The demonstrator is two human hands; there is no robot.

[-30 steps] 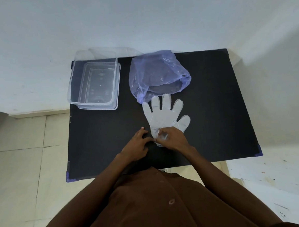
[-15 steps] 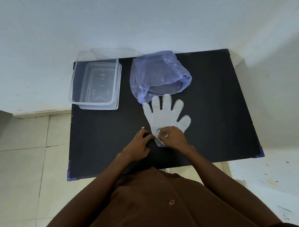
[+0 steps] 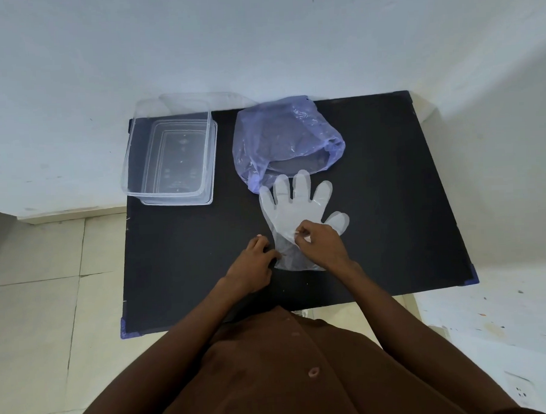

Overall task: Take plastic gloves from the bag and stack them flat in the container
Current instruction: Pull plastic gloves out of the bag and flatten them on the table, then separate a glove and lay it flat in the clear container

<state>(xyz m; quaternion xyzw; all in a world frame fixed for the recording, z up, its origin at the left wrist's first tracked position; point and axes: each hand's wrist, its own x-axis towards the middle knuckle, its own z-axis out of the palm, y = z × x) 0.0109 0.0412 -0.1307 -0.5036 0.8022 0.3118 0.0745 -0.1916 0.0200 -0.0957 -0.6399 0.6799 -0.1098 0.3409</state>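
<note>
A clear plastic glove lies flat on the black table, fingers spread and pointing away from me. My right hand pinches the glove's film near the palm. My left hand rests at the glove's cuff edge, fingertips touching it. The blue plastic bag lies crumpled just beyond the glove's fingertips, its mouth facing me. The clear rectangular container stands at the table's far left corner with nothing visible inside.
The table stands against a white wall at the back. A clear lid lies under or beside the container. Pale floor tiles show to the left, and a paint-speckled floor to the right.
My right hand has shifted slightly up the glove from the cuff toward the palm and lifted a pinch of film. The left hand has hardly moved.
</note>
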